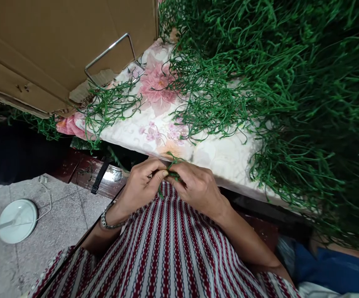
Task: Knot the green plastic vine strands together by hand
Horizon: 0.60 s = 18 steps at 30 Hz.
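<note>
Just in front of my striped top, at the table's near edge, both hands are close together. My left hand [144, 182] has thumb and index finger pinched on a small green branching sprig [173, 156]. My right hand [195, 182] grips the same sprig from the other side, its fingers curled and almost touching the left ones. Part of the sprig sticks up above the fingertips and a bit hangs below; the rest is hidden in the hands. On the table beyond lies a big heap of similar thin green sprigs [260, 82].
A floral tablecloth [130, 134] covers the table. At the left stand a cardboard box [58, 45], a bent metal wire frame [108, 50] and a smaller sprig pile [109, 103]. Below are a wooden bench [86, 171] with a black strap and a white round base [18, 231] on the tiled floor.
</note>
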Each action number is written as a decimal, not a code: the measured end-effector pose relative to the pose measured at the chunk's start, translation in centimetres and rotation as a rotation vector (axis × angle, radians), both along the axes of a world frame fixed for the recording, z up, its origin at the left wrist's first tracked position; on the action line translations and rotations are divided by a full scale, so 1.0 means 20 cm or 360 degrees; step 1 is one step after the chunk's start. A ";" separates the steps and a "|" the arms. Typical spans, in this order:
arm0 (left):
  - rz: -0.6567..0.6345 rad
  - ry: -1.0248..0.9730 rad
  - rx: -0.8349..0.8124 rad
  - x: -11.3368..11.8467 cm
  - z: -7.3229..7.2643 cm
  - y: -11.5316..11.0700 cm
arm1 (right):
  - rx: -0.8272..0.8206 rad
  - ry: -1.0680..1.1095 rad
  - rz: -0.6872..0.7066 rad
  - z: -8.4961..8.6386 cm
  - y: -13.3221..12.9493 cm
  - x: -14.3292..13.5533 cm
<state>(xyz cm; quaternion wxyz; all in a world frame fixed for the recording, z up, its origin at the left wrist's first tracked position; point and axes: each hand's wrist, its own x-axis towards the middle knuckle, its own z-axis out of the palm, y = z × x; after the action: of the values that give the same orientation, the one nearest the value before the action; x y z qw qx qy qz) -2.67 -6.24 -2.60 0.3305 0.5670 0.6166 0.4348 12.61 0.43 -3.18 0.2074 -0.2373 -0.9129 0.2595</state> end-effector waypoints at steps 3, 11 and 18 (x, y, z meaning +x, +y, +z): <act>0.0152 -0.0595 -0.0108 0.01 -0.07 -0.01 | -0.0225 0.0198 -0.0075 -0.01 0.00 0.01; 0.0217 -0.0962 -0.0156 0.05 -0.11 -0.02 | -0.0615 0.0413 -0.0142 -0.04 0.00 -0.01; 0.0031 -0.0623 -0.0060 0.03 -0.10 -0.03 | -0.0631 0.0377 -0.0096 -0.08 -0.01 0.00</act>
<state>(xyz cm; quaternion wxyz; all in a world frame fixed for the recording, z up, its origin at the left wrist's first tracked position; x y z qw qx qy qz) -2.00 -6.79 -4.57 0.4505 0.4594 0.5541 0.5282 12.69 0.28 -4.69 0.2701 -0.2684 -0.8059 0.4534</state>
